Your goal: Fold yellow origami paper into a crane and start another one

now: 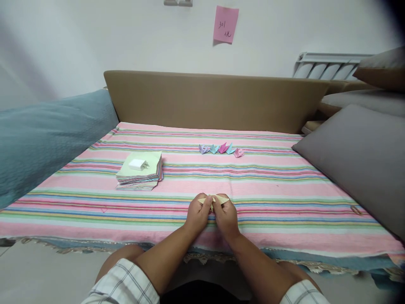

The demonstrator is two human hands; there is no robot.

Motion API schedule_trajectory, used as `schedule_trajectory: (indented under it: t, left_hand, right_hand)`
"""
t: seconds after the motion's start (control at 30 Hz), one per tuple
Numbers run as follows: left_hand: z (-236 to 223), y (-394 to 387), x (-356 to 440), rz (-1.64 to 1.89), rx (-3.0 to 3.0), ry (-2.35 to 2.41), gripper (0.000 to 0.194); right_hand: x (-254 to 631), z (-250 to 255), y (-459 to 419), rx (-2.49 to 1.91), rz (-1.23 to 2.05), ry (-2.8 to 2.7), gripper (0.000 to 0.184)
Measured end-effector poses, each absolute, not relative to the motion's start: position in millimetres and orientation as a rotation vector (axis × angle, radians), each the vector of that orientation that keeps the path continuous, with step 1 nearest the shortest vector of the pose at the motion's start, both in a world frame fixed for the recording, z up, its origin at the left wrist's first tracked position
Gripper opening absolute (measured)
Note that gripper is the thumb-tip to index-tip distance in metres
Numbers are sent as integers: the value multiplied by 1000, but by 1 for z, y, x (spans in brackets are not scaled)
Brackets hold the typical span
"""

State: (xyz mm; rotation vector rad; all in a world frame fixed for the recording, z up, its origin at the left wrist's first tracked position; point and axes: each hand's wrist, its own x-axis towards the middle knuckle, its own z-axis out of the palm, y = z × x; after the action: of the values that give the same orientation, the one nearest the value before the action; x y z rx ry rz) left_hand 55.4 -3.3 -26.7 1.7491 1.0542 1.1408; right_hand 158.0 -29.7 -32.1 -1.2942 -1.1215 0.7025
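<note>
A small pale yellow folded paper (222,198) is pinched between my two hands, its pointed ends sticking out to both sides. My left hand (198,210) grips its left part, thumb on top. On the right part, the thumb and fingers of my right hand (226,213) are closed in the same way. The middle of the paper is partly hidden by my thumbs. Beyond my hands, several folded paper cranes (223,148) in purple, light blue and pink stand in a row on the striped cloth (268,185).
To the left lies a stack of square paper (142,177) with a white plug adapter (137,164) on top. A grey cushion (354,156) is at the right, near a small brown loop (356,210). A blue-covered armrest (57,139) borders the left, a brown backrest (205,101) the back.
</note>
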Motion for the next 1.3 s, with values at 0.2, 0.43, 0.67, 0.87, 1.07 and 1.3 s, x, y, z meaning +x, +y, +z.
schedule_trajectory:
  t: [0.2,0.43,0.67,0.87,1.07,1.3]
  left_hand:
    - [-25,-3,55,1181,1977,1067,38]
    - [-27,-4,58,1166,1839,1093,36]
    - [-27,-5,62,1202,1762,1098,40]
    - [-22,-7,63,1215,1599,1050,44]
    - [-15,-10,68,1141,1298,928,48]
    - [-18,-10,68,1138,1146,840,49]
  right_hand:
    - [158,-32,-28,-1256,773,-1135,30]
    - [161,-37,-25,-1332,699,-1259,34]
    - [157,-36,-27,-1319,649,-1299,32]
    - [157,-30,-25,-1251,931,-1112,41]
    - [154,-32,-24,-1207,1068,-960,52]
    - [151,-37,-21,-1139,1135,-792,52]
